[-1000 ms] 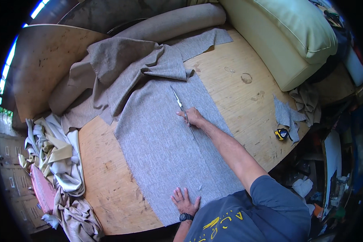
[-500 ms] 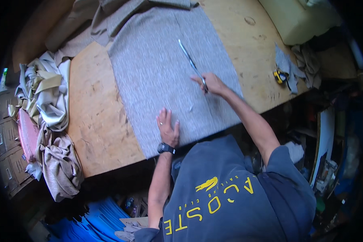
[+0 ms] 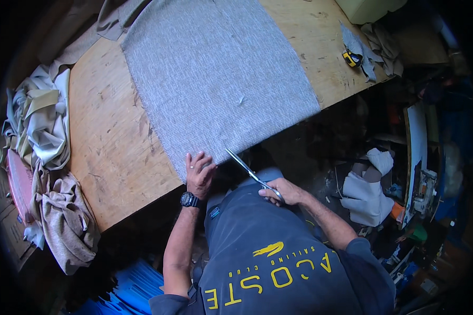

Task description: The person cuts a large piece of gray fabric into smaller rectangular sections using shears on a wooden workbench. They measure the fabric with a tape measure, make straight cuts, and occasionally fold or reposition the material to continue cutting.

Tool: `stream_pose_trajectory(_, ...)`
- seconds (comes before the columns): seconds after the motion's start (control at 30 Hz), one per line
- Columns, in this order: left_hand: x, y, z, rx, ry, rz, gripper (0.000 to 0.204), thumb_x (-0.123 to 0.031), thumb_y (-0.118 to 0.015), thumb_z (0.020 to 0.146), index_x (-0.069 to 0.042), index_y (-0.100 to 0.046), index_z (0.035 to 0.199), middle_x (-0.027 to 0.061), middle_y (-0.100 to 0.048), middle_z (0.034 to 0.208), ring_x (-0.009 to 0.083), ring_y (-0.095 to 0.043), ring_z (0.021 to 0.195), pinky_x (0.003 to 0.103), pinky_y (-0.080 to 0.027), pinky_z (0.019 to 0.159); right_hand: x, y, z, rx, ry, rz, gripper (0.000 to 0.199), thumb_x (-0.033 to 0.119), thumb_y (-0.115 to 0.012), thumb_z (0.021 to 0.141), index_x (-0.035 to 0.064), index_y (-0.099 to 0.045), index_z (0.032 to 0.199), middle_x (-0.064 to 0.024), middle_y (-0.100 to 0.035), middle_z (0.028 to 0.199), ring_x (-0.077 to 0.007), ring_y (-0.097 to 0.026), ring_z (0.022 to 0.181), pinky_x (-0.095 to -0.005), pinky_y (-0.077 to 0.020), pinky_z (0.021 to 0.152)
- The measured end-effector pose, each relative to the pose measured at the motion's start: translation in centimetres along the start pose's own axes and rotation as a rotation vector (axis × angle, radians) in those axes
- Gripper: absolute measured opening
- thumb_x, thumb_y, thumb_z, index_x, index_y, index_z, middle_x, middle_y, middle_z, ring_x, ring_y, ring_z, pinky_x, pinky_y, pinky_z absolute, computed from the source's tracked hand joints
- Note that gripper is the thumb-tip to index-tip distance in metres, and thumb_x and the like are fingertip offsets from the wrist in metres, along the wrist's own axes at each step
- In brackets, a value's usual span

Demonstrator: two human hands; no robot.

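Grey woven fabric [image 3: 215, 79] lies flat across the wooden table, its near end at the front edge. My left hand [image 3: 198, 176] rests on its near left corner, fingers extended and slightly bent; a ring and a dark wristwatch [image 3: 189, 199] show. In my right hand [image 3: 286, 191] are long metal scissors [image 3: 247, 170], gripped by the handles in front of my body. Their blades look nearly together and point up-left, with the tip over the fabric's near edge, just right of my left hand. A small pale scrap [image 3: 241, 100] sits on the fabric.
Crumpled pale cloth [image 3: 44, 123] and brown cloth [image 3: 65, 210] hang at the table's left end. A yellow-black tape measure [image 3: 351, 59] lies near a grey offcut [image 3: 358, 42] at far right. White folded material [image 3: 365, 197] lies below the table's right side.
My right hand has brought the scissors from over the fabric back toward my body, to its near edge. My left hand has moved down-left to that edge. The view has shifted.
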State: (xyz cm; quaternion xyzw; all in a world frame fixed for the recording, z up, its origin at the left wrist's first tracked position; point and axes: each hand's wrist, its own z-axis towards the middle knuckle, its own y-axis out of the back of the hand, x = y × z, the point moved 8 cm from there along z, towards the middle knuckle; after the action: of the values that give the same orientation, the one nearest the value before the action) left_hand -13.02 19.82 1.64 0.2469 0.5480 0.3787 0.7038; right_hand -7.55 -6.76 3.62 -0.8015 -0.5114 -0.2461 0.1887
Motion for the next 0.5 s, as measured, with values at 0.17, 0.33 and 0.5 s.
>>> stream_pose_trajectory(0.17,-0.3,-0.3,-0.1,-0.062,0.046,0.039,0.013,0.002,-0.070,0.088,-0.008,-0.065,0.095,0.0083,-0.065,0.105,0.0289,-0.062,0.120,0.064,-0.033,0.117,-0.2,-2.2,-0.2,-0.077,-0.016,0.055,0.062,0.064,-0.065,0.094,0.0049,-0.063,0.074,-0.0004,-0.057,0.065,-0.0104,-0.057,0.058,-0.0286,-0.0484,0.056)
stream_pose_trajectory(0.33,1.6,0.5,0.2,-0.112,0.113,-0.058,0.012,0.000,-0.069,0.089,-0.004,-0.060,0.095,0.0119,-0.061,0.102,0.0329,-0.062,0.113,0.058,-0.040,0.114,0.1,-2.8,-0.1,-0.099,-0.036,0.082,0.060,0.064,-0.064,0.095,0.0069,-0.060,0.075,0.0016,-0.053,0.064,-0.0098,-0.055,0.057,-0.0272,-0.0484,0.058)
stream_pose_trajectory(0.5,1.7,1.3,-0.2,-0.143,0.138,-0.119,0.014,-0.003,-0.071,0.088,-0.004,-0.062,0.099,0.0138,-0.064,0.106,0.0352,-0.062,0.112,0.056,-0.043,0.111,2.2,-2.6,5.7,-0.171,0.116,-0.007,0.064,0.067,-0.062,0.094,0.0043,-0.061,0.080,-0.0059,-0.061,0.068,-0.0149,-0.060,0.060,-0.0347,-0.0494,0.061)
